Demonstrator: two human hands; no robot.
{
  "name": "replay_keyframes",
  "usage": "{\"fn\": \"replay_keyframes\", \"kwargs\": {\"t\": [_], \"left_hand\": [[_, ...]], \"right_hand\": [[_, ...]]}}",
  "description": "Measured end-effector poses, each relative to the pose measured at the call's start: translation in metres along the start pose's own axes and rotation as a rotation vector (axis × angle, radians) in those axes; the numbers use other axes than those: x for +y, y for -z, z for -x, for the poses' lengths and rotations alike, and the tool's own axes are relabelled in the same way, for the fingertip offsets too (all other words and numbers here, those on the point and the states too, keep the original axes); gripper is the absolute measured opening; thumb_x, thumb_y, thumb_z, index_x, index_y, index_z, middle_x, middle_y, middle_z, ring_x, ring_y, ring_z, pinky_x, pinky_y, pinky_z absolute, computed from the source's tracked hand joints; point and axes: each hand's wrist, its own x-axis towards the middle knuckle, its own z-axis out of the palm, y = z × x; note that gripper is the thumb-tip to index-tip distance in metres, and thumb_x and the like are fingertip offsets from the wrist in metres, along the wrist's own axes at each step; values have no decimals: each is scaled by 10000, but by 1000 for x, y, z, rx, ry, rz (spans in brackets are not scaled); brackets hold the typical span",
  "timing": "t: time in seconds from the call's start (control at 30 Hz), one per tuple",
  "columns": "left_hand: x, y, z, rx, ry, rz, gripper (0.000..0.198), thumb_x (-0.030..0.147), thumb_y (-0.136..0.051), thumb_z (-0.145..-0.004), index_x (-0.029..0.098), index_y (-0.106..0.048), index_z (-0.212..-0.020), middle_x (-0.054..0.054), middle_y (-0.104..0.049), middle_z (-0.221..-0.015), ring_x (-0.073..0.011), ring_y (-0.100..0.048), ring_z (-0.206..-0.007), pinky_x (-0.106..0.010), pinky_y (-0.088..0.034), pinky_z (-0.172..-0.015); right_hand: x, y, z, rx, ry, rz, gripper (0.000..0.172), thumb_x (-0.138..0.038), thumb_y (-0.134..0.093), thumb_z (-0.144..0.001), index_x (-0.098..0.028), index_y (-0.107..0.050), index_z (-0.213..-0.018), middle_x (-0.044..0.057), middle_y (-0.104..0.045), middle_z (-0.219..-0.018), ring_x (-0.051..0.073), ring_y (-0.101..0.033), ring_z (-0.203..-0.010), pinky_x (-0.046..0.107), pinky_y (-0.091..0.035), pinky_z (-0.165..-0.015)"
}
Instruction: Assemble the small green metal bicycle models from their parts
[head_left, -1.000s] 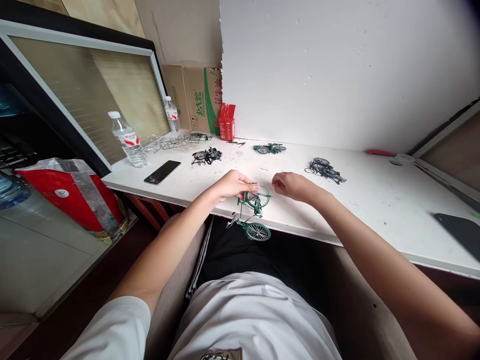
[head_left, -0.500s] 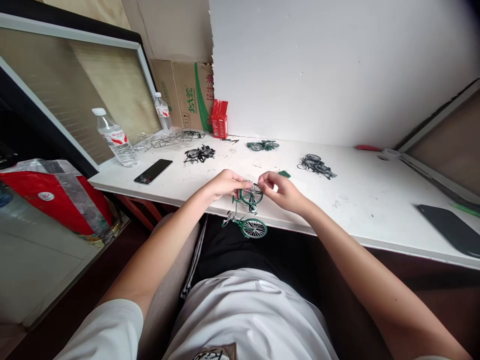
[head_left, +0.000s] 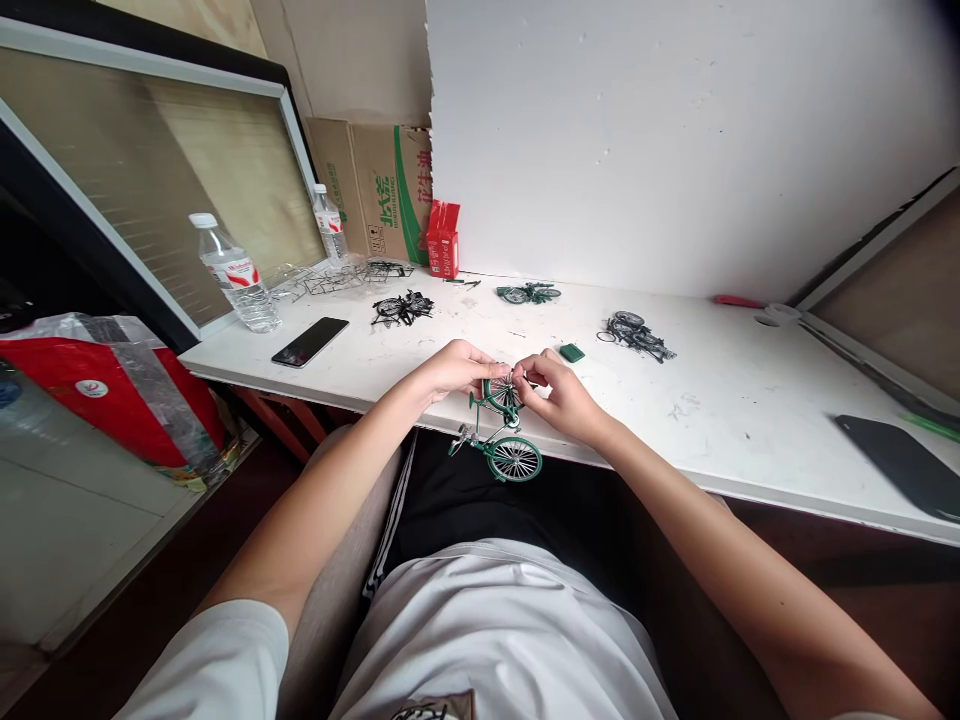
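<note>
A green model bicycle [head_left: 515, 459] with spoked wheels hangs at the table's front edge, its silver handlebar toward my lap. My left hand [head_left: 459, 370] is closed, pinching the upper wheel from the left between thumb and fingers. On the other side, my right hand [head_left: 553, 392] has its thumb and fingertips closed at the same wheel, covering part of its right side. Whether a tiny part is also between those fingertips is hidden. A small green piece [head_left: 572, 352] lies just beyond my right hand.
On the white table [head_left: 675, 420] are another green model bicycle [head_left: 529, 293], black model bicycles [head_left: 634, 335] at right, dark bicycle parts [head_left: 403, 308], a phone [head_left: 310, 342] and a water bottle [head_left: 234, 275]. A red box [head_left: 443, 240] stands at the back; a dark flat object [head_left: 900, 462] lies far right.
My right fingers have shifted slightly left and down, now overlapping the upper wheel. My left hand keeps its pinch. The whole view has moved slightly.
</note>
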Motion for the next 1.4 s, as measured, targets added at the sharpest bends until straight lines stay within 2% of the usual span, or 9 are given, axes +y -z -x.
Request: {"fn": "replay_keyframes", "kwargs": {"t": [0.3,0.53,0.73,0.87,1.13,1.27,1.4], "left_hand": [[8,-1,5,5,3,-9,381,456,-947,-776,104,-843,-877,-89,-758,-777,-107,-582,-594,-281,-459,-618],[-1,-1,1,21,-5,13,307,402,-930,-803,113,-836,-847,-100,-778,-782,-131,-636,-610,-280,-478,-605],[-3,-1,0,49,-22,-6,277,383,-908,-827,114,-843,-842,-104,-784,-784,-119,-611,-585,-273,-454,-582],[-3,1,-1,63,-14,-28,289,401,-923,-808,128,-855,-874,-102,-791,-816,-119,-622,-629,-270,-455,-605],[-6,1,-2,59,-25,-14,345,448,-945,-771,124,-854,-849,-97,-771,-762,-123,-587,-604,-288,-457,-612],[-9,1,-4,71,-18,-25,357,456,-953,-756,126,-856,-851,-95,-772,-775,-121,-590,-613,-285,-454,-615],[-9,0,-5,66,1,-13,376,474,-961,-741,129,-853,-843,-101,-779,-791,-131,-616,-638,-284,-458,-624]], "right_hand": [[-3,-3,1,79,39,37,15,-228,-642,-1009,-239,-652,-1011,43,-620,-840,229,-553,-835,354,-461,-713],[-2,-3,1,77,140,124,33,-211,-649,-1000,-234,-654,-1022,31,-614,-834,199,-575,-726,365,-496,-700],[1,-2,3,78,236,132,83,-212,-623,-1028,-239,-694,-1062,60,-653,-917,196,-621,-759,358,-569,-660],[-1,0,4,101,233,64,123,-243,-640,-1022,-252,-749,-1078,97,-662,-1040,213,-685,-872,330,-612,-608],[-2,6,4,21,196,107,171,-286,-618,-1026,-267,-784,-1063,110,-798,-1058,275,-760,-975,434,-663,-759],[0,6,4,9,226,172,179,-248,-609,-1024,-257,-781,-1074,107,-804,-1079,271,-771,-993,416,-653,-762],[-2,7,3,0,266,271,174,-211,-596,-1024,-237,-760,-1078,96,-793,-1056,248,-757,-930,382,-615,-723]]}}
